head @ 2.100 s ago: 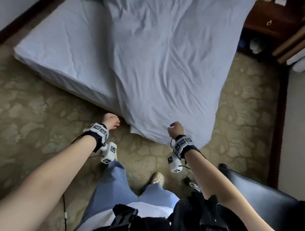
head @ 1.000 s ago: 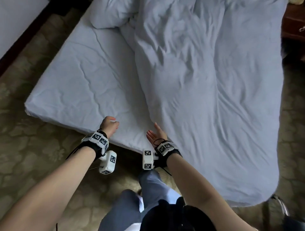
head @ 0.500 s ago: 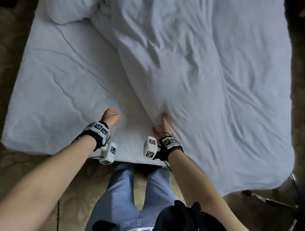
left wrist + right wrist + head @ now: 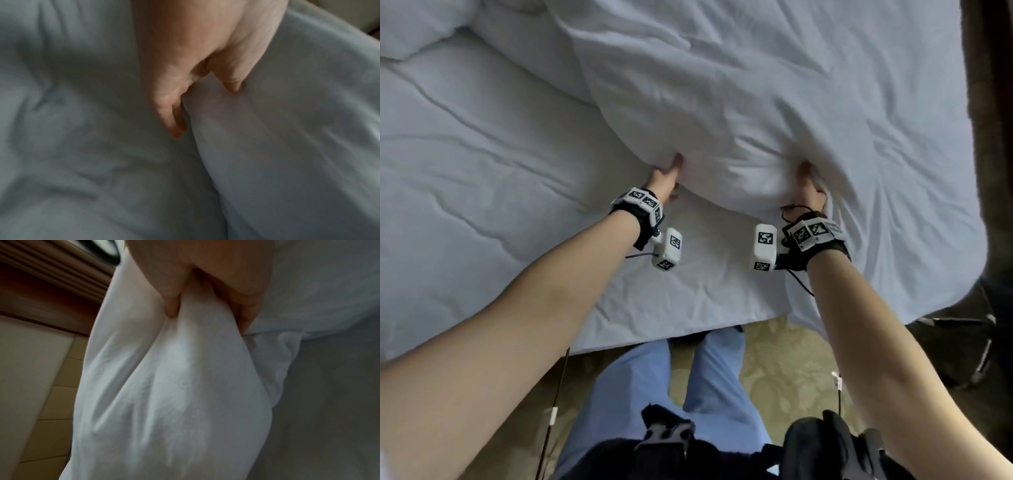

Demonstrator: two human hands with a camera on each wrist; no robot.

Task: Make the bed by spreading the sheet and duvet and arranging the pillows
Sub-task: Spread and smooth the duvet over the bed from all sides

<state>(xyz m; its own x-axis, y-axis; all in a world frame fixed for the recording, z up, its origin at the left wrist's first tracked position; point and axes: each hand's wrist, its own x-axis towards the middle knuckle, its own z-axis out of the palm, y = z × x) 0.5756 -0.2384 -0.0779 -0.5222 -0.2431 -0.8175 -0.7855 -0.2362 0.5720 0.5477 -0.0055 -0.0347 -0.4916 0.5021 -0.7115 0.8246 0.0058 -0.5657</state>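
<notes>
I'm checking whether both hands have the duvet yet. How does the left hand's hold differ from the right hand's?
The right hand has a bunch of duvet pinched between thumb and curled fingers; the left hand lies with straight fingers slid under the duvet's edge and thumb on top, not yet closed. The fabric puckers at the right hand's grip but stays smooth by the left hand. Both touch the duvet's near-left edge over the sheet.
</notes>
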